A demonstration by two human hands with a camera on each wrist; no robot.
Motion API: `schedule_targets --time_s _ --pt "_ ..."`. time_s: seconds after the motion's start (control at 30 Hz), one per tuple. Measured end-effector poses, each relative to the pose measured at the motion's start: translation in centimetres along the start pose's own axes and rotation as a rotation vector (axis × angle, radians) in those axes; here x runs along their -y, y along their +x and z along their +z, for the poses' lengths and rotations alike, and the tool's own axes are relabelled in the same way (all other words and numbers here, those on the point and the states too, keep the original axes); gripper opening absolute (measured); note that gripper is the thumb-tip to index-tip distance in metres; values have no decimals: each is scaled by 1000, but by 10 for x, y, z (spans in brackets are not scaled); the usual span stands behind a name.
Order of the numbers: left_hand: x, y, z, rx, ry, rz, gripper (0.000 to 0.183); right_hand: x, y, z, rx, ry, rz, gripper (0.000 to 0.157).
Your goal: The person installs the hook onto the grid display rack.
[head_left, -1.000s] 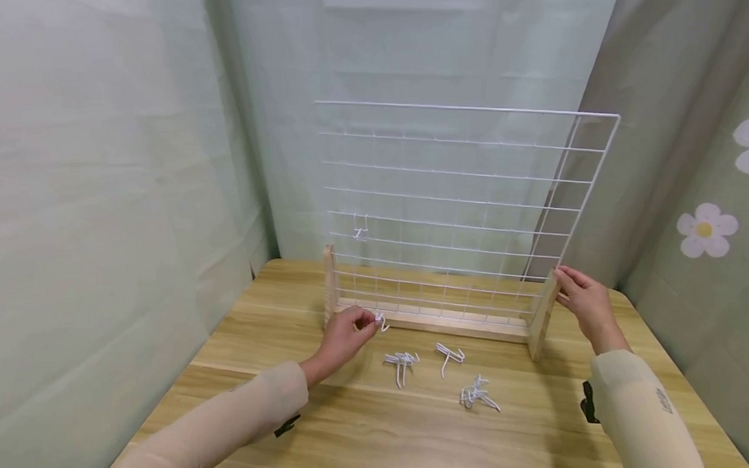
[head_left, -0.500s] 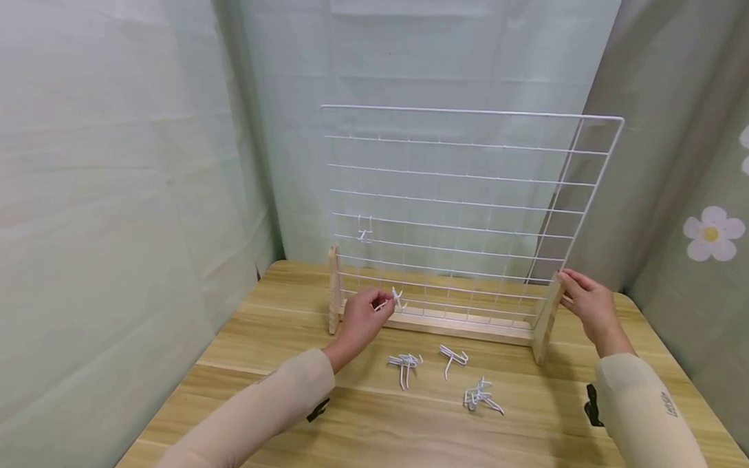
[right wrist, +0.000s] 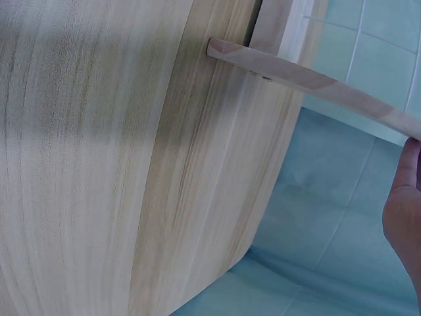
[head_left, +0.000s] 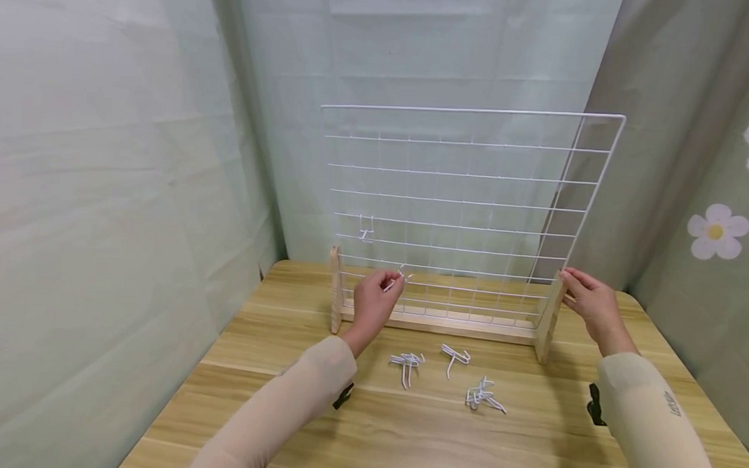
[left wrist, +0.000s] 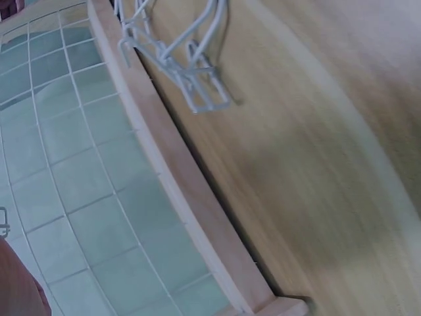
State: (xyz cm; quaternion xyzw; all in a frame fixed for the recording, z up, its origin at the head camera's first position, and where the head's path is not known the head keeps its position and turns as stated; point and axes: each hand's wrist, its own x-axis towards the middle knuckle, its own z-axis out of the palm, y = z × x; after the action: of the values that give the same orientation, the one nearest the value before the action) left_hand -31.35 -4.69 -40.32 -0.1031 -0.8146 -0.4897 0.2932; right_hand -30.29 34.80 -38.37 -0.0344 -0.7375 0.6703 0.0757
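Note:
My left hand (head_left: 375, 299) pinches a white wire hook (head_left: 401, 271) in front of the lower left part of a white wire grid (head_left: 472, 111). The fingers partly cover this hook. With its fingertips and thumb, my right hand (head_left: 591, 307) holds the top of the right wooden upright (head_left: 550, 319) of the grid's stand; that hand (right wrist: 402, 217) also shows at the edge of the right wrist view. Another white hook (head_left: 365, 235) hangs on the grid at the left, above the left hand.
Before the stand, several white wire hooks lie in small groups on the wooden table (head_left: 367, 433): a left cluster (head_left: 408, 360), a middle group (head_left: 455, 354) and a right cluster (head_left: 483, 395). The left upright (head_left: 334, 291) stands beside the left hand. Pale cloth (head_left: 133, 219) surrounds the table.
My left hand has risen from near the tabletop and moved right with the hook, up to the lower grid wires. My right hand stays on the upright.

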Motion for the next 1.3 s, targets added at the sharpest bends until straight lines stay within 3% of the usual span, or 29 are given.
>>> schedule_targets --time_s 0.23,0.53,0.8,1.1,1.3 --pt "-8 8 2 -59 15 -52 10 0 0 0 4 37 0 56" --pt "-20 19 4 -169 66 -56 11 0 -1 -1 18 56 -9 62" --pt "-34 30 5 -235 134 -95 17 0 -2 -1 32 113 -29 48" --pt "-44 43 2 -238 229 -127 19 -4 1 -1 35 116 -34 52" --pt "-50 53 5 -266 272 -111 18 -3 1 -1 29 107 -29 50"
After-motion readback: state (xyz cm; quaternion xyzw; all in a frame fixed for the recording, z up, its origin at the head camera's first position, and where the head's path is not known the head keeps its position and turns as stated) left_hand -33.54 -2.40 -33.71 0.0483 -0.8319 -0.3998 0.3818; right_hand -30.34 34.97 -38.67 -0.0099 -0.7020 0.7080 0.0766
